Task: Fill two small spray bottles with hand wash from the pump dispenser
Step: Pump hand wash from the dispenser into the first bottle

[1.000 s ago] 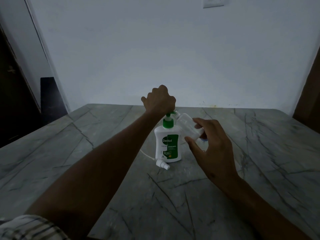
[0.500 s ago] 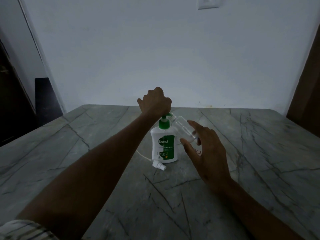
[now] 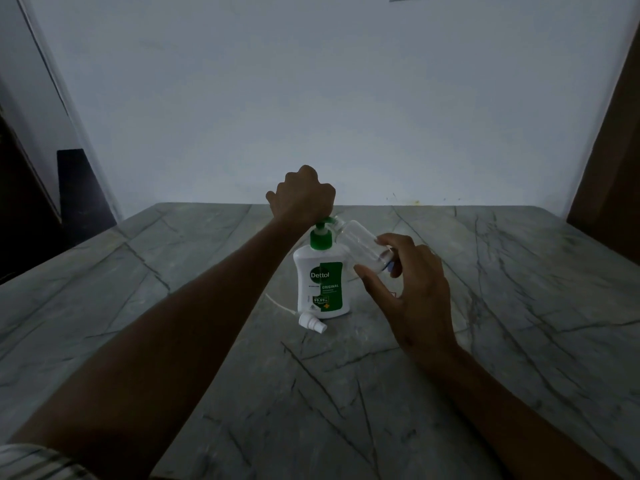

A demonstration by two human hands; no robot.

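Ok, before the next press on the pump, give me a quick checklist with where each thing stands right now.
1. Left hand on the green pump head of the white hand wash dispenser: ok.
2. Right hand holding the small clear plastic spray bottle: ok, tilted.
3. Bottle mouth at the green nozzle: ok, they meet.
4. Dispenser upright on the grey marble table: ok.
5. Liquid level in bottle: cannot tell.
6. White spray cap lying off the bottle: ok.
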